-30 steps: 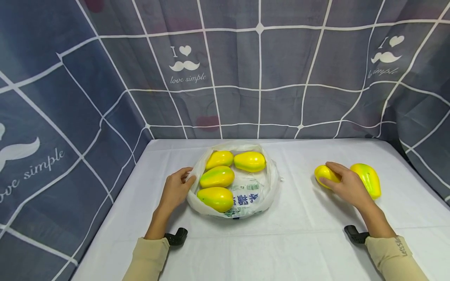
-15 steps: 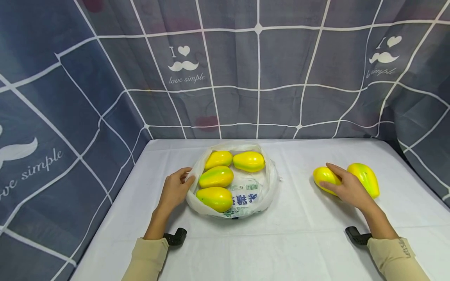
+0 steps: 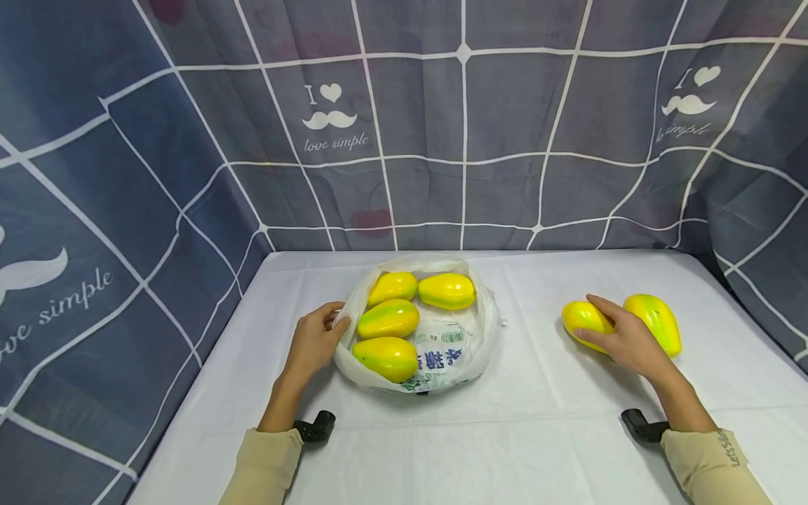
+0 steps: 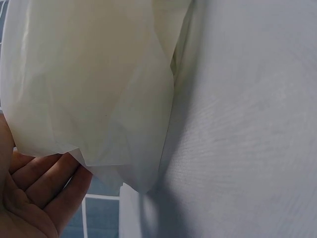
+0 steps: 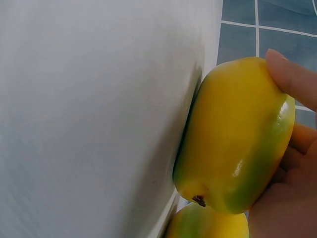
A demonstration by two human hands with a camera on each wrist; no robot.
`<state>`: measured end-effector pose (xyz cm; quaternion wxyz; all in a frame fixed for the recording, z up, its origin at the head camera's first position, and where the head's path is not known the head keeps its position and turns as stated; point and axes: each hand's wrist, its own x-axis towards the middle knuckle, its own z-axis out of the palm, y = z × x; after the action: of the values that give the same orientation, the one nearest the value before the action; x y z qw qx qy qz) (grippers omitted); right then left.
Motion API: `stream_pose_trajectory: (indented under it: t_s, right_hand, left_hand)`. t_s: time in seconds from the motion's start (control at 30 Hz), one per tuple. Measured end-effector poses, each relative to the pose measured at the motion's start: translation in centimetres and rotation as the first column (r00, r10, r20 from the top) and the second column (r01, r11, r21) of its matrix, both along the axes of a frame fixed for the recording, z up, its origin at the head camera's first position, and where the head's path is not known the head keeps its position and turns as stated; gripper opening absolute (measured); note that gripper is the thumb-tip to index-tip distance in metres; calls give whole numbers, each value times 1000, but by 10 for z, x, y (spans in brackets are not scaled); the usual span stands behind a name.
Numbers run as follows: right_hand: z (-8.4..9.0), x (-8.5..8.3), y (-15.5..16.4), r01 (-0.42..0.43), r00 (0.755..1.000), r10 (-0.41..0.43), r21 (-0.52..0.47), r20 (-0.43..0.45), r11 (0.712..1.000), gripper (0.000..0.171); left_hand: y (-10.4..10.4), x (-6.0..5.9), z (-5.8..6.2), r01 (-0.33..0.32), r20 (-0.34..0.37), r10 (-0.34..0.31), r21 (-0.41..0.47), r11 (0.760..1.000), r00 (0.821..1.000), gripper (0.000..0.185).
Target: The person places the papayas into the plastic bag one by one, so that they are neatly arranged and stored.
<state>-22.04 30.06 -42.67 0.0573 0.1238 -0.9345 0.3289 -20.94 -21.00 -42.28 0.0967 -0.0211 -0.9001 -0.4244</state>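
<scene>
**Loose fruit grasped at right, bag edge held at left**

In the head view, a plastic bag (image 3: 485, 351) is set on the white table (image 3: 505, 449) near the centre of the frame, its mouth spread upward. Four fruits (image 3: 388, 319) are contained in it, gathered toward its left and upper sides. The bag's left edge is pinched by the left grip (image 3: 317, 337). Right of centre, a loose fruit (image 3: 576, 317) is grasped by the right grip (image 3: 628, 344); a second fruit (image 3: 659, 326) is seen just beside it, farther right.

In the left wrist view, the upper left is filled by the bag, whose edge is overlapped with the fingers at lower left.

In the right wrist view, the loose fruit is clasped between thumb and fingers at right, apparently supported by the table.

The step in hand is judged to be the securing of this fruit while the bag is steadied. For any lift, a firm wrap round the smooth skin would be called for.
</scene>
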Motion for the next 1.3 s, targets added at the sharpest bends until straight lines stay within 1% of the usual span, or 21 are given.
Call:
stream_pose_trajectory:
  t_s: [0.37, 0.63, 0.83, 1.1, 1.3]
  right_hand:
    - [-1, 1, 1, 7, 1000, -7, 6, -4, 1000, 75]
    - [-3, 2, 0, 12, 1000, -11, 19, -28, 1000, 75]
    - [-3, 4, -1, 9, 999, -8, 23, -51, 1000, 75]
    - [-2, 5, -3, 13, 999, -12, 24, -49, 1000, 76]
    - [1, 7, -6, 15, 999, -14, 25, -50, 1000, 78]
  left_hand:
    - [1, 0, 1, -2, -3, 2, 0, 1000, 1000, 35]
    - [1, 0, 0, -3, -4, 3, 2, 1000, 1000, 35]
    - [1, 0, -1, -7, -19, 7, 7, 1000, 1000, 34]
    - [0, 0, -1, -12, -23, 12, 7, 1000, 1000, 35]
    - [-1, 0, -1, -4, -23, 4, 10, 1000, 1000, 35]
